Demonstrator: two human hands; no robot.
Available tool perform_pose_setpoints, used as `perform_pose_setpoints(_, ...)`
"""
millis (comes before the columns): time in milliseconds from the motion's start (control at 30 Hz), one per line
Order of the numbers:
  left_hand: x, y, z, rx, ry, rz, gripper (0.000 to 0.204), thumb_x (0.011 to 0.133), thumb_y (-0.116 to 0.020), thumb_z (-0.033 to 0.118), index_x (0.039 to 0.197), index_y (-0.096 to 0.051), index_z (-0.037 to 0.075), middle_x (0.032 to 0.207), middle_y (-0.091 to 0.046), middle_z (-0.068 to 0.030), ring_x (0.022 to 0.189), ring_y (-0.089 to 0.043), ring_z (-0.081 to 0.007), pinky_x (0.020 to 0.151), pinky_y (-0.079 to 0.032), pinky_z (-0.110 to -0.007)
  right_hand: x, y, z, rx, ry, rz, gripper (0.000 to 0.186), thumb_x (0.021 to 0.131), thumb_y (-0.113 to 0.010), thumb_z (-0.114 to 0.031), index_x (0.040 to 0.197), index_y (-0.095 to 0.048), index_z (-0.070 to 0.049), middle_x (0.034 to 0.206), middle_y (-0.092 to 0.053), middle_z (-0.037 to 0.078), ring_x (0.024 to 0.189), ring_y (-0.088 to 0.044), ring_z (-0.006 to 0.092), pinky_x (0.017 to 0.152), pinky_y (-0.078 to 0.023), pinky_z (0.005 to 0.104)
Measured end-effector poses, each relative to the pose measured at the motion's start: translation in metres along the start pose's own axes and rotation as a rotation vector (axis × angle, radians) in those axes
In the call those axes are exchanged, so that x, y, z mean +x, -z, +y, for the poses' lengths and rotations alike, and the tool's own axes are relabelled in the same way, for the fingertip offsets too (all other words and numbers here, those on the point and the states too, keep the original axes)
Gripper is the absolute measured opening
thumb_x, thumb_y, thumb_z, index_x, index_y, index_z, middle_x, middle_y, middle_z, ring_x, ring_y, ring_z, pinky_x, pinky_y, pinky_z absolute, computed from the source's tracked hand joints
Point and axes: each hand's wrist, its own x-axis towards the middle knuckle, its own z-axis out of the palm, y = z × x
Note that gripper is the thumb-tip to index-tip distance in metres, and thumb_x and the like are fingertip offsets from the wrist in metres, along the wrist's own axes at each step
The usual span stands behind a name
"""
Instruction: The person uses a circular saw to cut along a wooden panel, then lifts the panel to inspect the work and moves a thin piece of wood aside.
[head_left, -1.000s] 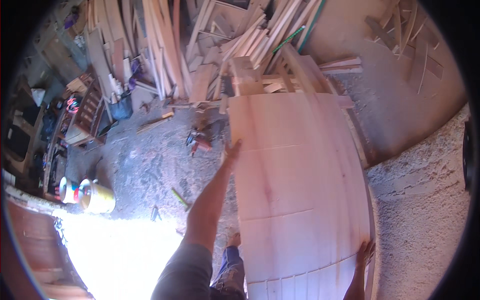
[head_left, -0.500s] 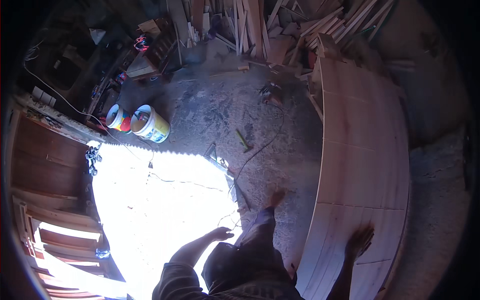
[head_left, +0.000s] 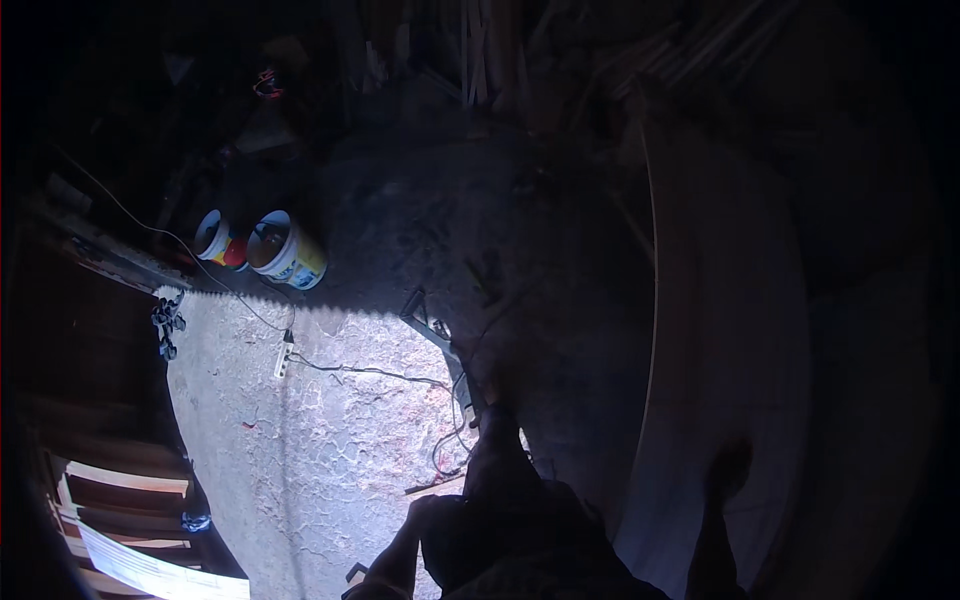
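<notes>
A long wooden panel [head_left: 740, 330] stretches along my right side, its edge curved by the lens. My right hand [head_left: 730, 468] lies on the panel's near part and grips nothing that I can see; its fingers are mostly lost in shadow. My left hand [head_left: 428, 508] is low beside my leg, dark against the bright floor. Its fingers cannot be made out. My leg [head_left: 493, 455] reaches forward, the foot in shade near a dark metal piece [head_left: 430, 330] on the floor.
Two buckets [head_left: 285, 255] stand at the far left. A white power strip [head_left: 284, 357] and its dark cable [head_left: 370, 373] lie on the sunlit floor. A greenish tool [head_left: 480, 280] lies in shadow ahead. Wood strips [head_left: 475, 60] are piled at the back.
The picture has become much darker, and detail now shows on the sunlit floor. My left hand has drawn back towards my leg. My right hand has shifted slightly on the panel.
</notes>
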Motion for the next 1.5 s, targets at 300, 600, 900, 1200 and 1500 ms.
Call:
perform_pose_setpoints(300, 0.1, 0.042, -0.012, -0.825, 0.488, 0.184, 0.018, 0.091, -0.069, 0.021, 0.09, -0.063, 0.003, 0.088, -0.069, -0.0127, 0.088, -0.072, -0.0266, 0.072, -0.058, -0.038, 0.022, -0.053, 0.052, 0.005, 0.095, -0.037, 0.056, 0.105, -0.047, -0.038, 0.151, -0.042, -0.006, 0.155, -0.041, 0.018, 0.144, -0.038, 0.0348, 0.119, -0.031, 0.047)
perform_pose_setpoints(600, 0.193, 0.173, 0.021, -1.188, 1.126, 0.247, 0.043, 0.102, -0.055, 0.033, 0.134, -0.054, 0.003, 0.12, -0.067, -0.017, 0.09, -0.071, -0.0311, 0.072, -0.057, -0.043, 0.165, 0.015, -0.114, 0.367, 0.167, 0.269, 0.045, 0.098, -0.058, -0.021, 0.136, -0.054, 0.003, 0.142, -0.051, 0.024, 0.132, -0.047, 0.0432, 0.111, -0.039, 0.0508)
perform_pose_setpoints(900, 0.186, 0.124, 0.01, -0.887, 0.661, 0.509, 0.044, 0.095, -0.063, 0.051, 0.092, -0.071, 0.008, 0.098, -0.07, -0.0023, 0.085, -0.065, -0.0233, 0.076, -0.054, -0.041, 0.218, 0.079, -0.489, 0.554, 0.768, -0.254, 0.025, 0.092, -0.07, -0.027, 0.089, -0.057, -0.006, 0.076, -0.068, 0.019, 0.073, -0.068, 0.0419, 0.065, -0.053, 0.0487)
perform_pose_setpoints(1200, 0.38, 0.178, 0.046, -1.046, 1.315, 0.251, 0.041, 0.096, -0.062, 0.048, 0.098, -0.07, 0.007, 0.099, -0.07, -0.0032, 0.087, -0.065, -0.0231, 0.075, -0.054, -0.041, 0.317, -0.135, -0.742, 0.228, 1.023, -0.766, 0.029, 0.095, -0.063, -0.032, 0.084, -0.064, -0.006, 0.077, -0.066, 0.018, 0.076, -0.068, 0.0369, 0.067, -0.053, 0.0467)
perform_pose_setpoints(1500, 0.526, 0.182, 0.027, -1.022, 1.359, 0.21, 0.039, 0.097, -0.061, 0.045, 0.104, -0.068, 0.007, 0.101, -0.069, -0.0042, 0.088, -0.066, -0.023, 0.075, -0.054, -0.04, 0.387, -0.324, -0.939, 0.162, 1.363, -0.471, 0.008, 0.085, -0.062, -0.014, 0.083, -0.066, -0.007, 0.09, -0.065, 0.014, 0.091, -0.065, 0.0308, 0.081, -0.053, 0.0413)
